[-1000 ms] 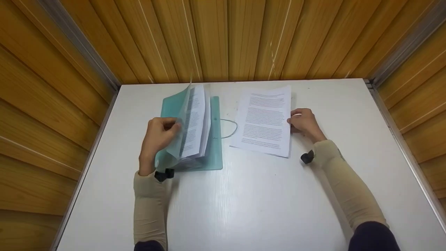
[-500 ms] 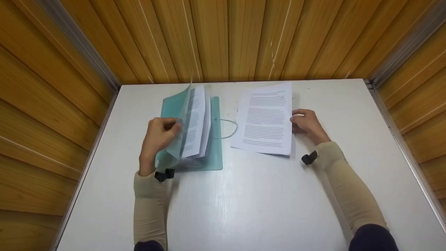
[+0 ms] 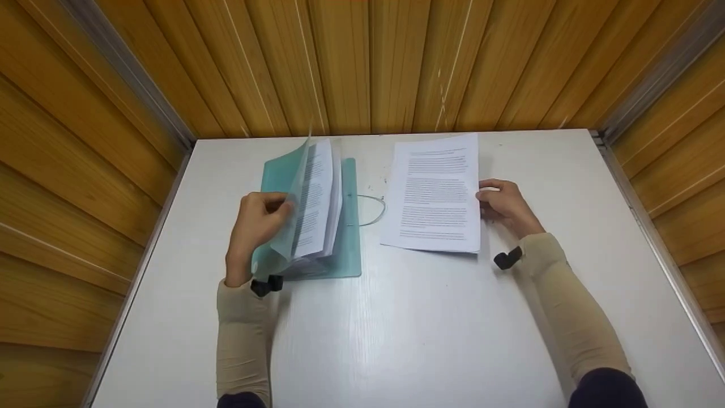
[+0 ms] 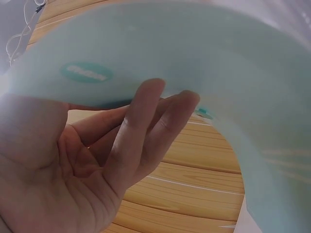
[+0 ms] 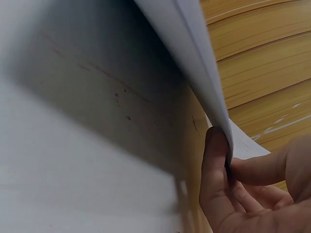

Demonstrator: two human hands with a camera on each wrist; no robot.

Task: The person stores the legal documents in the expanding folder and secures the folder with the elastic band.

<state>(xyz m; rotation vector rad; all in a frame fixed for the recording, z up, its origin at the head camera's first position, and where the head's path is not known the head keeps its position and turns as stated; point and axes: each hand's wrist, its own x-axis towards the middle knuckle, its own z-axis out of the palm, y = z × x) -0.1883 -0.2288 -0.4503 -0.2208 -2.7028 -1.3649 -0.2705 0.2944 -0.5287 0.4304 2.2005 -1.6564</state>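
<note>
On the left of the table lies a teal ring binder [image 3: 352, 249], with a thick stack of printed sheets [image 3: 315, 198] fanned upright inside it. My left hand [image 3: 260, 218] pinches the edge of its translucent cover [image 4: 194, 53], which stands bent up against the pages. Right of the binder, my right hand [image 3: 505, 205] holds a printed sheaf of paper [image 3: 436, 198] by its right edge, thumb on the printed face and fingers behind. The right wrist view shows the sheaf raised off the table, its shadow below.
A thin metal ring [image 3: 380, 211] sticks out from the binder's right side toward the sheaf. The white table [image 3: 362, 340] has small dark specks between binder and sheaf. Wood-patterned walls [image 3: 396, 68] enclose the back and both sides.
My right hand has drawn the paper sheaf slightly right, away from the binder's ring, and straightened it. The left hand and the binder cover have stayed in place.
</note>
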